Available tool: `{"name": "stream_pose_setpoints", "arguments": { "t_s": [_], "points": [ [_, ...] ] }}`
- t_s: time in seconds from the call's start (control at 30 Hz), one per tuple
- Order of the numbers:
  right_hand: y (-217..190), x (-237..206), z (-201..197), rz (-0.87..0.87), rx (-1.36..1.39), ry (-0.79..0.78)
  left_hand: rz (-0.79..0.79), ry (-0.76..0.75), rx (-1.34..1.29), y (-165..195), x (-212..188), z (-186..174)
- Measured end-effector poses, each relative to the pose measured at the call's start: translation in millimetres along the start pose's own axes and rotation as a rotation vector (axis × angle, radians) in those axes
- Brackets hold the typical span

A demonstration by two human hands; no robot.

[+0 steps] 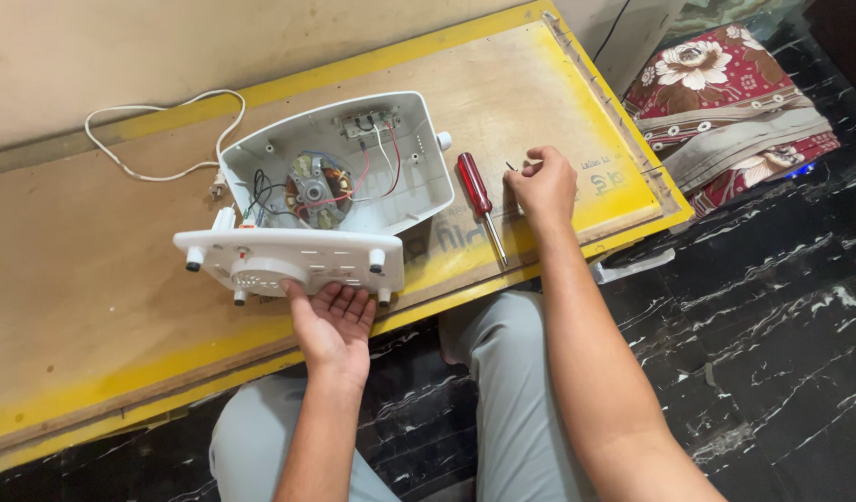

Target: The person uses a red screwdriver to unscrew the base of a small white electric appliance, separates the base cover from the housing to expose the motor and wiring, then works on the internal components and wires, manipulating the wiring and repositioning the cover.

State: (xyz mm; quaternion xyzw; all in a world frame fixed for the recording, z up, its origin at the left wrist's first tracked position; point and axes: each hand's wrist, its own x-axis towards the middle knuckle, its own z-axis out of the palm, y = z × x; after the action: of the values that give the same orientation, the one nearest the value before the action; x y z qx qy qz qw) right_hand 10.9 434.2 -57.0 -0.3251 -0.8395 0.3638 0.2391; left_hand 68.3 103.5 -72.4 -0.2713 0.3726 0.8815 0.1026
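A white appliance housing lies open on the yellow-edged wooden board, showing a motor and red, black and white wires inside. Its front panel, with small round feet, faces me. My left hand is palm up under the panel's lower edge, fingers touching it. My right hand rests on the board to the right, fingertips pinched on a small dark screw. A red-handled screwdriver lies between the housing and my right hand.
A white power cord loops across the board's far left. A beige wall runs behind the board. A folded floral cloth lies on the dark marble floor at right. My knees in grey trousers sit below the board's front edge.
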Motion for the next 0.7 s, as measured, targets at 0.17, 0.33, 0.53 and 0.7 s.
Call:
{"name": "stream_pose_setpoints", "arguments": {
  "t_s": [0.17, 0.33, 0.53, 0.7],
  "points": [
    [-30.0, -38.4, -29.9, -0.103, 0.038, -0.129, 0.051, 0.033, -0.007, -4.0, 9.8, -8.1],
    [-98.0, -95.1, -62.9, -0.171, 0.210, -0.433, 0.116, 0.078, -0.030, -1.3, 20.5, -18.0],
    [-163.2, -157.1, -66.3, -0.219, 0.340, -0.726, 0.118, 0.087, -0.069, 14.0, 24.5, -25.8],
    [-177.7, -172.9, -52.0, -0.277, 0.216, -0.573, 0.126, 0.104, -0.087, 25.8, 25.4, -31.4]
  ]
}}
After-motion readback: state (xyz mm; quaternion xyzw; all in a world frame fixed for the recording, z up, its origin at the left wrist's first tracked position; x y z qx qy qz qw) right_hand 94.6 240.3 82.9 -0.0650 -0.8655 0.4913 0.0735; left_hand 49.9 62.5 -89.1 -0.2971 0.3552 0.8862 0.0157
